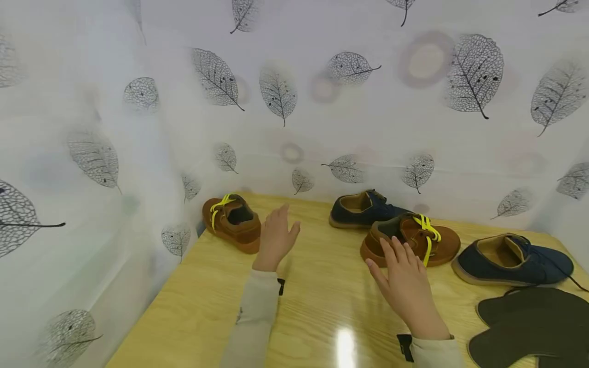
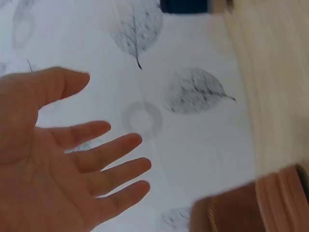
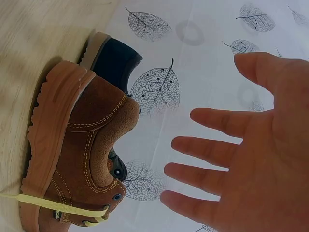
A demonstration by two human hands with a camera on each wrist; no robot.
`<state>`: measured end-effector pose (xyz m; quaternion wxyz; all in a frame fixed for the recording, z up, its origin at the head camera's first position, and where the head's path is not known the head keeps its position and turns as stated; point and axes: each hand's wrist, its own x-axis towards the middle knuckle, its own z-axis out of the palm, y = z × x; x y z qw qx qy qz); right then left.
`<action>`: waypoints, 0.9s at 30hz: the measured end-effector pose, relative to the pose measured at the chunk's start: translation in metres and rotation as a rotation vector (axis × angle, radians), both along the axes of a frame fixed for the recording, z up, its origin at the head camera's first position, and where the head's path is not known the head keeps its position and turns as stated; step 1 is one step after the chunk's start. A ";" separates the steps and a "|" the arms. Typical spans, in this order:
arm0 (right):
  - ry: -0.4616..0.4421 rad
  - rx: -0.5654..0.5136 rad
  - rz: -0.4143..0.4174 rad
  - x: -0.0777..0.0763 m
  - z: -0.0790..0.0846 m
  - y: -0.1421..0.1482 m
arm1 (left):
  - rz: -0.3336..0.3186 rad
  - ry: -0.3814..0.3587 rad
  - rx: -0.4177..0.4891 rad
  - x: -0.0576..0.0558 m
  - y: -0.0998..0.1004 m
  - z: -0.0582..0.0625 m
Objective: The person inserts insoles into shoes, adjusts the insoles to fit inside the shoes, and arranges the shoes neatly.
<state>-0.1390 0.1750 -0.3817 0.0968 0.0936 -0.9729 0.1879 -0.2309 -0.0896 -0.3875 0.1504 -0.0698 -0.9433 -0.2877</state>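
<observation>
Brown shoe beyond right hand

Right grip near brown shoe, navy shoe behind

As for the leftmost brown shoe, sitting upright near the back left corner of a yellowish wooden surface. Pointing toe-first away and to the left, turning a rounded heel toward the viewer. Wearing bright yellow laces across the top, opening onto a dark lining. As for the brown shoe on the right, matching in colour and also sitting upright, well apart from the first. Pointing toe-first to the right, trailing yellow laces down the near side. Displaying yellowish stitching, a padded collar and a thick tan sole with a ridged edge.
</observation>
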 end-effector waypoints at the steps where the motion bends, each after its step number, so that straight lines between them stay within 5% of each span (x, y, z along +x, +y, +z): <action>1: -0.007 -0.001 0.000 0.000 -0.001 0.001 | 0.038 -0.005 0.047 -0.004 -0.006 -0.002; 7: -0.022 0.005 0.011 0.002 -0.003 0.001 | 0.338 0.123 0.346 -0.015 -0.049 -0.015; 12: 0.003 0.009 0.025 0.000 -0.002 -0.001 | 0.543 0.173 0.447 -0.017 -0.077 -0.023; 18: -0.001 0.005 0.024 0.001 -0.002 0.000 | 0.618 0.057 0.485 -0.019 -0.087 -0.035; 27: -0.001 0.001 0.012 0.000 -0.002 0.001 | 0.610 0.006 0.490 -0.023 -0.093 -0.047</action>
